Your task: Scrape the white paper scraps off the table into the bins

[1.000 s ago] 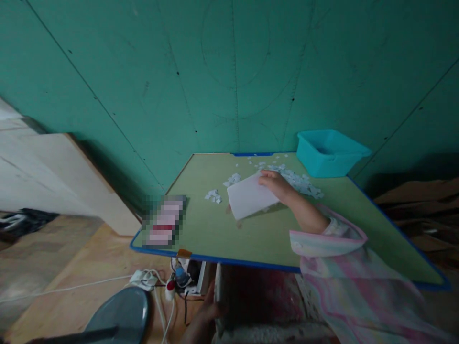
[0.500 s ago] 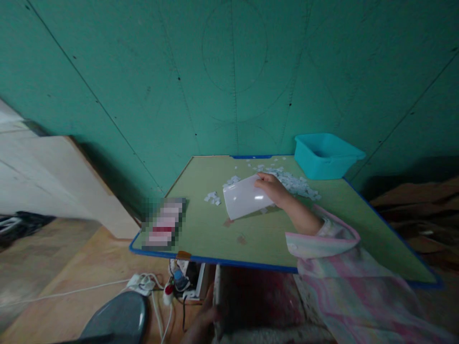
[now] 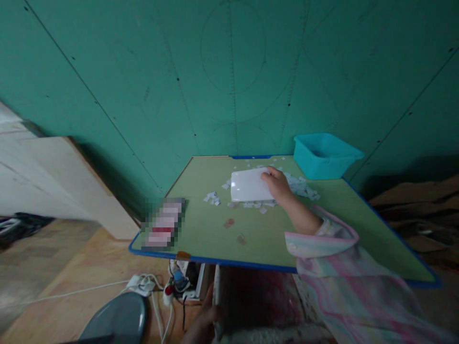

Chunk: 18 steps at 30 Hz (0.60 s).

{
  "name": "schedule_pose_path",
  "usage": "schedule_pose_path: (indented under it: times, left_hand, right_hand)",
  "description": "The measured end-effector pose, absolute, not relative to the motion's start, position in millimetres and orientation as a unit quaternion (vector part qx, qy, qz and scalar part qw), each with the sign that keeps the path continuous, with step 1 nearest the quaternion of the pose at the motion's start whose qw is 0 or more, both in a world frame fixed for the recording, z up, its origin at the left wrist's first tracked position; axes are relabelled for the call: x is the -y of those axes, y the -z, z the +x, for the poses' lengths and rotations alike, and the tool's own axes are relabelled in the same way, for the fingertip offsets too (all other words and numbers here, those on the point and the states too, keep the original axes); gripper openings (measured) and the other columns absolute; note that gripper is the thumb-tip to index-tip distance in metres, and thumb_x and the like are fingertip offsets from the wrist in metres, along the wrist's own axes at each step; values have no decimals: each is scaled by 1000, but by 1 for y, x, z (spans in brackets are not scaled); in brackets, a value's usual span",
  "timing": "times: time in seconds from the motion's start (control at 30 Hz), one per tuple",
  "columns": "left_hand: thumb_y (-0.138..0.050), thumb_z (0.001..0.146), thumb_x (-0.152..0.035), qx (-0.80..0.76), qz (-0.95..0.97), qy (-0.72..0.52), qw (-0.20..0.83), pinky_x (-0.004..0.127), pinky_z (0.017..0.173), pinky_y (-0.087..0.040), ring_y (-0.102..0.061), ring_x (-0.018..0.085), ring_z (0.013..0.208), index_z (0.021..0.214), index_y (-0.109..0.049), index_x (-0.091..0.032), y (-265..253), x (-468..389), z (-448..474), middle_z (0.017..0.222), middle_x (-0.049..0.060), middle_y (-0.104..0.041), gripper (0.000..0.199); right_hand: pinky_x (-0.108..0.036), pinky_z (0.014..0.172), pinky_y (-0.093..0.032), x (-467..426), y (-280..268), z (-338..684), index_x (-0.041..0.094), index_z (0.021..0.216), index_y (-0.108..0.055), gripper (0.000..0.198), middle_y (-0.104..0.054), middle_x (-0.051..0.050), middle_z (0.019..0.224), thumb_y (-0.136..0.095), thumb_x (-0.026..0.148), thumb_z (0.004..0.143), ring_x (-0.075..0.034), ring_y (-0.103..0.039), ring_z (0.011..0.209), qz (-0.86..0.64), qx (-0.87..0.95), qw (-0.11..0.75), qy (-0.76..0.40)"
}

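My right hand (image 3: 278,185) pinches the right end of a glossy white sheet (image 3: 249,185), thumb on its face. The sheet is held over the table (image 3: 201,229), above a spread of small white paper pieces (image 3: 303,186). Some pieces show below its lower edge, and others are hidden behind it. A small heap of paper pieces (image 3: 212,198) lies apart to the left. Low in the view, under the table's front edge, my left hand (image 3: 207,315) is closed on the left edge of a pale-rimmed, box-like thing (image 3: 217,286) with a dark reddish inside.
A turquoise plastic tub (image 3: 322,165) stands at the table's back right, against the green wall (image 3: 143,71). A pixelated pinkish object (image 3: 165,223) lies at the front left. Below are a grey stool (image 3: 116,317), white cables (image 3: 156,310) and a power strip (image 3: 140,285).
My right hand has moved slightly right and away from me, lifting and levelling the sheet. More paper pieces now show below its near edge. My left hand has stayed in place.
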State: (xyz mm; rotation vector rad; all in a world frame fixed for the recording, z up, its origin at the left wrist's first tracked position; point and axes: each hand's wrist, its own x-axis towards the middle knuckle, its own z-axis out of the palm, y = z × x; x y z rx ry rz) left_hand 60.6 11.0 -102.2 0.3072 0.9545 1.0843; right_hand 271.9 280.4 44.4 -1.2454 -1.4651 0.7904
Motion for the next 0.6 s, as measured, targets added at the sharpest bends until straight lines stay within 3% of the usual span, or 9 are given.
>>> schedule_pose_path:
  times: [0.13, 0.27, 0.4, 0.6]
  left_hand:
    - [-67, 55, -19, -443, 104, -508, 731, 45, 80, -49, -64, 33, 96, 118, -55, -23, 99, -11, 66, 96, 7, -71, 64]
    - [-68, 54, -19, -440, 112, -515, 727, 43, 78, -49, -65, 33, 94, 109, -60, -21, 97, -12, 66, 91, 7, -73, 56]
    - [-67, 55, -18, -423, 101, -500, 749, 41, 77, -50, -64, 31, 97, 104, -64, -22, 93, -13, 65, 95, 6, -72, 50]
    - [-69, 49, -17, -451, 114, -517, 719, 38, 76, -50, -65, 31, 95, 128, -48, -19, 98, -14, 68, 90, 6, -73, 82]
  right_hand:
    - [-28, 51, -22, -278, -49, 273, 23, 59, -38, 15, -38, 4, 53, -42, 36, 64, -14, -37, 56, -530, 620, 490, -308]
    - [-28, 52, -23, -278, -50, 276, 23, 59, -39, 14, -40, 3, 53, -42, 36, 64, -14, -38, 57, -542, 637, 467, -287]
    - [-27, 49, -24, -279, -48, 277, 22, 60, -42, 14, -41, 4, 52, -45, 36, 60, -13, -39, 52, -510, 630, 427, -400]
    - [-26, 48, -24, -283, -45, 279, 22, 61, -43, 13, -41, 4, 52, -45, 35, 59, -13, -38, 51, -505, 608, 463, -402]
